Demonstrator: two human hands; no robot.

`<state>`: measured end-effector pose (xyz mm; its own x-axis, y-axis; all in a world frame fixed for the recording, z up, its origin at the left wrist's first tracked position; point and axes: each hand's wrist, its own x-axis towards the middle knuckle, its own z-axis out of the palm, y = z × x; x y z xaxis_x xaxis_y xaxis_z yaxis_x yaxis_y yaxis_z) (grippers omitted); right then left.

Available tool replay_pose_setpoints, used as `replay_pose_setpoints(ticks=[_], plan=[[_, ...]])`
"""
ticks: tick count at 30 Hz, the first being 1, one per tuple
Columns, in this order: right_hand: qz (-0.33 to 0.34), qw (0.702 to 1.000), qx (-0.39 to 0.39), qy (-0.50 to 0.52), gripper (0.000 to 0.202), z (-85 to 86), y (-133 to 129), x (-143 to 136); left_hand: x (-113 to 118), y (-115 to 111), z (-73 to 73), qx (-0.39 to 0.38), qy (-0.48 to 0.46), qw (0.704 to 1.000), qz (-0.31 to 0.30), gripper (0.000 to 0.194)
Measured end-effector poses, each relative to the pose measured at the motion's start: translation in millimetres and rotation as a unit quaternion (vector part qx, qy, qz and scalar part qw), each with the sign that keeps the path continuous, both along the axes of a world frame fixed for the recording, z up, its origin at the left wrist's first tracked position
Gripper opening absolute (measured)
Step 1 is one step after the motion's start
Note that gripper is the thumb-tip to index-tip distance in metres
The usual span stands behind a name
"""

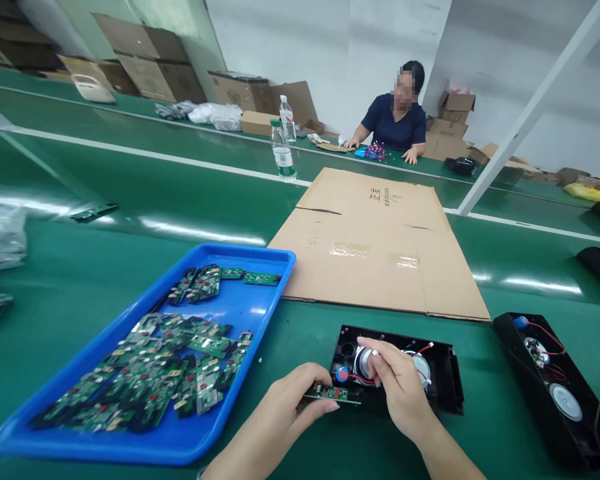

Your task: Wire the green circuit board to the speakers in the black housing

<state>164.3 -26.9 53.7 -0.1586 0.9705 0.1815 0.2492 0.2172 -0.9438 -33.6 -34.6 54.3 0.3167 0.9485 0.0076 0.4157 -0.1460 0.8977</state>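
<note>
My left hand [293, 400] is closed on the end of a green circuit board [349, 398], held just in front of an open black speaker housing [447, 380]. Above that housing, my right hand [405, 390] pinches a small white plug [375, 353] between thumb and finger. Inside the housing are a round silver speaker [422, 370], a blue round part [342, 374] with red wires, and a loose white wire end [431, 345]. The right hand partly covers the housing's middle.
On the left, a blue tray [275, 313] holds many circuit boards. A flattened cardboard sheet [380, 273] lies behind the housing. Another wired black housing [525, 393] is at right. Bottles [283, 157] stand farther back, and a person [397, 127] sits across the bench.
</note>
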Motion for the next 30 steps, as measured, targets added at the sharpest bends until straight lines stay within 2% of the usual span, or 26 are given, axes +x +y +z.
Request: replay_pose_setpoints(ticks=[3,6,9,12,15,17,19,22,25,30], plan=[[0.038,0.997,0.021,-0.061,0.034,3.9,-3.6,1.1,-1.1,-1.4,-6.9,0.034,0.002,0.999,-0.043,0.011],[0.042,0.998,-0.001,-0.056,0.026,1.8,-7.7,0.9,-1.1,-1.5,-5.8,0.037,-0.011,0.999,-0.026,0.014],[0.0,0.999,0.021,-0.03,0.017,-1.1,-9.0,0.3,0.0,-1.0,5.0,0.006,-0.025,0.999,0.036,0.021],[-0.044,0.994,0.089,-0.046,0.013,-0.1,-7.3,-1.7,5.4,-2.0,17.5,-0.026,-0.096,0.985,0.139,0.022],[-0.063,0.981,0.165,-0.081,0.011,1.6,-6.8,-8.3,15.9,-4.1,20.8,-0.086,-0.222,0.942,0.235,0.009],[-0.076,0.966,0.223,-0.11,0.013,0.9,-8.4,-15.2,23.0,-5.7,15.6,-0.118,-0.287,0.916,0.254,0.01],[-0.089,0.948,0.277,-0.132,0.013,-0.9,-10.8,-22.5,27.9,-7.7,6.8,-0.123,-0.314,0.91,0.24,0.013],[-0.102,0.93,0.324,-0.143,0.013,-3.8,-14.3,-30.7,30.5,-12.1,-5.3,-0.119,-0.29,0.928,0.201,0.019],[-0.108,0.927,0.326,-0.15,0.014,-6.3,-16.8,-34.1,30.6,-17.1,-10.5,-0.134,-0.267,0.939,0.168,0.033],[-0.119,0.925,0.319,-0.168,0.014,-9.6,-19.4,-34.0,30.0,-19.7,-12.0,-0.142,-0.276,0.94,0.142,0.029]])
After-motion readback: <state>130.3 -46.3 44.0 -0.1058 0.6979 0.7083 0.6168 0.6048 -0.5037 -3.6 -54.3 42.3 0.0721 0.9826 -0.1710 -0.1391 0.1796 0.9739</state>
